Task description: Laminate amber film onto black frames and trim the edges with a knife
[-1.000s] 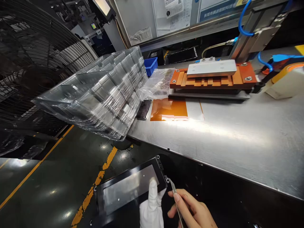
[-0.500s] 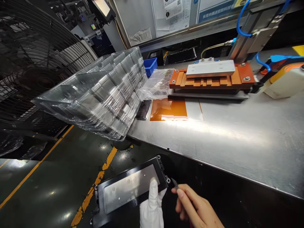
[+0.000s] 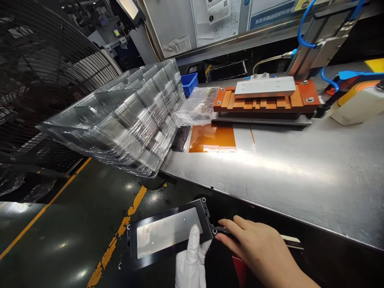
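Observation:
My left hand (image 3: 191,260), in a white glove, grips a black rectangular frame (image 3: 168,258) with a grey, shiny window, the thumb lying on its front face. The frame is held tilted in front of the bench edge, with small round eyelets at its corners. In my bare right hand (image 3: 258,244) is a slim pointed knife (image 3: 222,230), closed between thumb and fingers. Its tip is at the eyelet on the frame's right end; whether it touches cannot be made out. Behind my right hand the pale rear end of the handle sticks out.
On the metal bench (image 3: 285,172) are a press fixture with an orange block (image 3: 264,100), an amber sheet (image 3: 213,139), a phone (image 3: 181,138) and a white bottle (image 3: 357,106). Stacked clear plastic trays (image 3: 132,120) overhang the bench's left end. A large fan (image 3: 60,72) stands at left.
My right hand has turned and brought the knife's tip in to the frame's right end. The frame has shifted slightly right and changed its tilt in my left hand.

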`<state>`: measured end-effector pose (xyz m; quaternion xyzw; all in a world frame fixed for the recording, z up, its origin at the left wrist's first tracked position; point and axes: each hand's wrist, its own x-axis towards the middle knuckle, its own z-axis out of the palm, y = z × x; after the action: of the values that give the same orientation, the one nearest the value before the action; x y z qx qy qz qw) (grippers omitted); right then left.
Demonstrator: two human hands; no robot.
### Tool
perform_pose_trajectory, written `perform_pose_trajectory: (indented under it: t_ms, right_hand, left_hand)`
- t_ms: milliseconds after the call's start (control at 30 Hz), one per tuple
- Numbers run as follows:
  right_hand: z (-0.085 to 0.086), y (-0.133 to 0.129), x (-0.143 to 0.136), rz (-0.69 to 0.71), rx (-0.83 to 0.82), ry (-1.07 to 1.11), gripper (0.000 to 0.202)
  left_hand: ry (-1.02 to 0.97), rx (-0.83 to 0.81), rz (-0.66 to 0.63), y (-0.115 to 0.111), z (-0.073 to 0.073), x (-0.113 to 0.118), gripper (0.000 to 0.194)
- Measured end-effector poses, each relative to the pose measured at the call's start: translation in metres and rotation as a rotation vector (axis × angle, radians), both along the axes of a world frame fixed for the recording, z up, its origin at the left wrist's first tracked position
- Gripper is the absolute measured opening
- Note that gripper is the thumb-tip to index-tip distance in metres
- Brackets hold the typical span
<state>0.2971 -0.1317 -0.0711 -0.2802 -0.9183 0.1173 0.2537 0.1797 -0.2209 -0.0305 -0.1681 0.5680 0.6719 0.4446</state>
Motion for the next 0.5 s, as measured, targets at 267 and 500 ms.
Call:
perform_pose_trajectory:
  t_ms: [267,500]
  right_hand:
    - [-0.0033,0.0025,-0.0019,0.060,0.032,0.013,0.045]
    - [0.0000,0.0079,-0.0010,0.117,0.101,0.004,0.050]
  left_hand:
    - [0.108,-0.057,0.002,-0.0026,-0.0092,-0.0043,0.008]
    - [-0.011,0.007,-0.018,0.0002,-0.0003,-0.0098,0.008]
